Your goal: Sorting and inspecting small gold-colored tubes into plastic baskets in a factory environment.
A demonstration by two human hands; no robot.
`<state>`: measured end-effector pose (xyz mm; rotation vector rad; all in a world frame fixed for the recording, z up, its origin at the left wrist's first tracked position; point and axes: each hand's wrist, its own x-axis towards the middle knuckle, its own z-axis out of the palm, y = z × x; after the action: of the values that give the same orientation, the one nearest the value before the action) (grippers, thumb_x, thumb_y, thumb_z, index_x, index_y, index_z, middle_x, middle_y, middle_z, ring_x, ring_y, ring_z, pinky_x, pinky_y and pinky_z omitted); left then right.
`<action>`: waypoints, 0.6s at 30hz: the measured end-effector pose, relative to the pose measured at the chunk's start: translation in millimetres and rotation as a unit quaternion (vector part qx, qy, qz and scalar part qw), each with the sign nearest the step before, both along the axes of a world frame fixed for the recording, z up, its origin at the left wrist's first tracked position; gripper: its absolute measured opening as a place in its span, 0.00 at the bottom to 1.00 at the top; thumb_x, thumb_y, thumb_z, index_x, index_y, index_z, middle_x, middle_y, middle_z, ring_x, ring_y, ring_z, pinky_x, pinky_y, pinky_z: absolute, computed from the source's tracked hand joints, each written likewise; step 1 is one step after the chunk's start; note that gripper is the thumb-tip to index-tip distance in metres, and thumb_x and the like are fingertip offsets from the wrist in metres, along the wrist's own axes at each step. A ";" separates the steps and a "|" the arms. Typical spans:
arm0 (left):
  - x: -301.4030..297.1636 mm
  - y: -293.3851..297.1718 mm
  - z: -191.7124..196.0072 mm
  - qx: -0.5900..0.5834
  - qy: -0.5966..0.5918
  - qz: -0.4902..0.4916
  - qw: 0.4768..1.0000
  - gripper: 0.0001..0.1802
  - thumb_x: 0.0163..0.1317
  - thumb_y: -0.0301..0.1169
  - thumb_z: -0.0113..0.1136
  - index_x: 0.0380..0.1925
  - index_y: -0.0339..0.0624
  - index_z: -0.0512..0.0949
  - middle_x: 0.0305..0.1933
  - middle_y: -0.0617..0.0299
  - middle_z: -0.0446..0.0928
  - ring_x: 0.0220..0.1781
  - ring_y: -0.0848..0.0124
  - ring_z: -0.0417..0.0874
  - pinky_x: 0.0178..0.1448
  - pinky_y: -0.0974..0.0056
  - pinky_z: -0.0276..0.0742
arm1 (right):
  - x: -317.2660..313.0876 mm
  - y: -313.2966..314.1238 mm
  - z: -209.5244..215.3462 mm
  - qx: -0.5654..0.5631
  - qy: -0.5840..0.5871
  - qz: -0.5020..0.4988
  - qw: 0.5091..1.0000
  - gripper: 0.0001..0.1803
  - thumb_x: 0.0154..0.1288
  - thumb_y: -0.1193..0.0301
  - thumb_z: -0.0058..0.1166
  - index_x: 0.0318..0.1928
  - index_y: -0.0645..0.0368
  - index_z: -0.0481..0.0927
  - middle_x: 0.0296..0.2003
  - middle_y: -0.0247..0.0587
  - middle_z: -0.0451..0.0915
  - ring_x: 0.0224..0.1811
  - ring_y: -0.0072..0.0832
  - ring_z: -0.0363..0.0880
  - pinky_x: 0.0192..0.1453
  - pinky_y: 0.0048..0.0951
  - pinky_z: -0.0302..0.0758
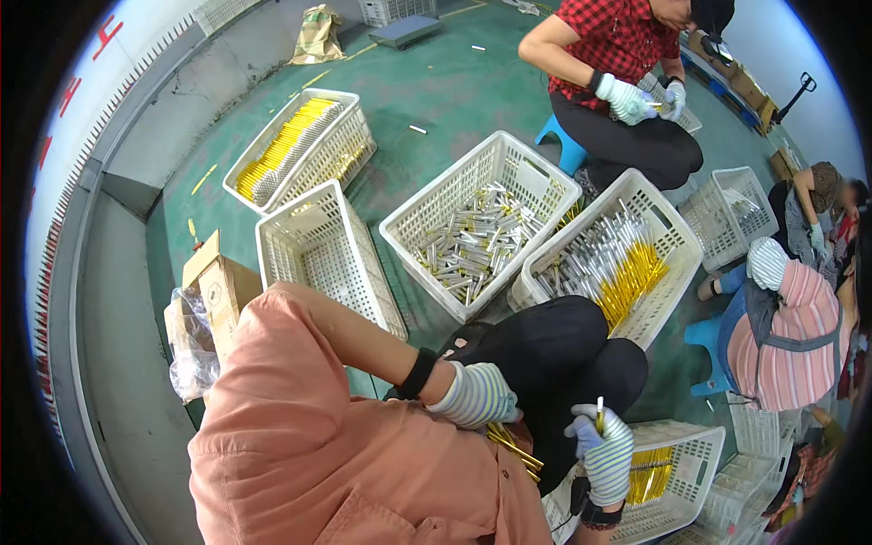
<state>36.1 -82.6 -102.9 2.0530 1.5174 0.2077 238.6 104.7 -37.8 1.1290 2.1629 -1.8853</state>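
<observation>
The left hand [475, 394], in a striped glove, closes around a bundle of thin yellow rods [514, 449] on the lap. The right hand [604, 448] pinches one white-tipped yellow rod [599, 413] upright, near a white slotted crate [699, 454].

Knitted cloth gloves [477, 392]; glossy yellow and silver metal tubes [627, 263]; matt white plastic lattice crates [322, 250]; painted floor [427, 91].
</observation>
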 end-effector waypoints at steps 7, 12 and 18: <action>-7.8 13.0 2.0 -0.057 0.081 -0.079 0.992 0.19 0.65 0.39 0.63 0.53 0.46 0.85 0.35 0.53 0.88 0.37 0.49 0.90 0.37 0.51 0.85 | 13.0 -28.8 -41.3 0.186 0.051 0.212 0.958 0.16 0.75 0.71 0.59 0.57 0.64 0.84 0.47 0.48 0.88 0.45 0.38 0.89 0.52 0.34 0.83; -6.2 10.8 8.0 -0.081 0.083 -0.069 0.991 0.15 0.63 0.37 0.63 0.45 0.44 0.89 0.37 0.51 0.89 0.39 0.49 0.91 0.40 0.50 0.87 | 10.5 -47.8 -58.1 0.216 0.047 0.284 0.933 0.18 0.76 0.64 0.55 0.59 0.60 0.82 0.52 0.54 0.86 0.53 0.52 0.85 0.57 0.44 0.81; -10.5 16.2 -4.8 -0.098 0.029 -0.068 0.992 0.17 0.61 0.38 0.65 0.47 0.42 0.88 0.39 0.50 0.88 0.41 0.47 0.90 0.42 0.49 0.86 | -10.9 -47.0 -79.2 0.152 -0.057 0.413 0.896 0.22 0.76 0.57 0.54 0.60 0.58 0.81 0.48 0.60 0.86 0.50 0.57 0.84 0.54 0.51 0.80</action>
<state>25.6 -66.4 -107.6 2.0097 1.3660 -0.0533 227.6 57.7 -117.0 0.2098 2.3564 -1.1042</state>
